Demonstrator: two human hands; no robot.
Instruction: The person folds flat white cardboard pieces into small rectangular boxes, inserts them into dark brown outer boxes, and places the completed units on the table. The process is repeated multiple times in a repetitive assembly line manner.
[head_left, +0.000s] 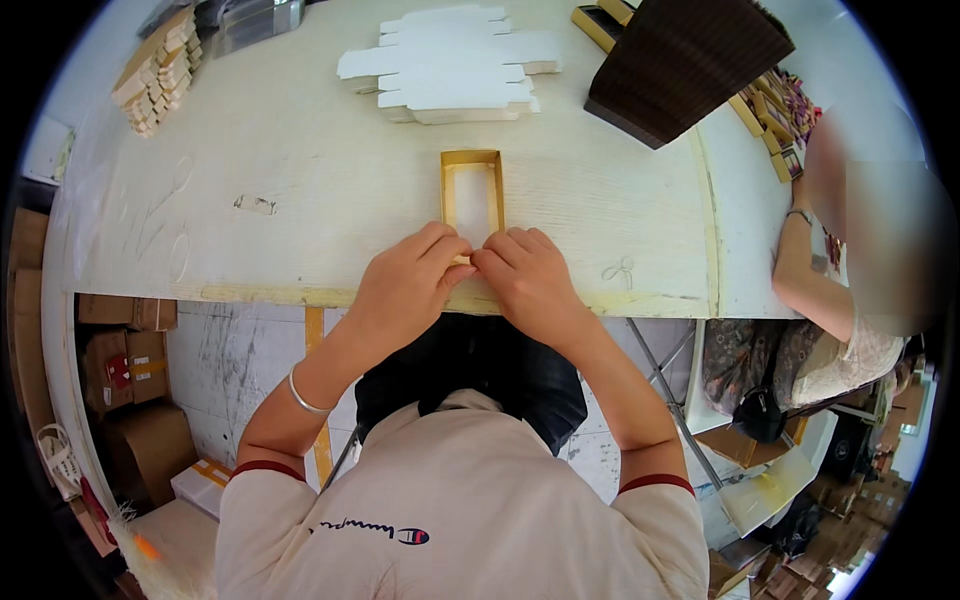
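A shallow rectangular gold card box [448,195] with a white inside lies near the table's front edge, its long sides pointing away from me. My left hand [410,280] is closed at the near left corner, thumb and fingers pinched on the box's near end wall. Right beside it, my right hand [528,278] has its fingers bent over the near right corner of the same wall. The fingertips of both hands almost meet there and hide most of that end.
Beyond the box lies a stack of flat white card blanks [450,65]. A tall dark brown box [685,70] stands to its right. Stacked card pieces [160,75] sit at the far left, near a clear plastic container [258,24]. A co-worker's arm [812,265] rests at the right.
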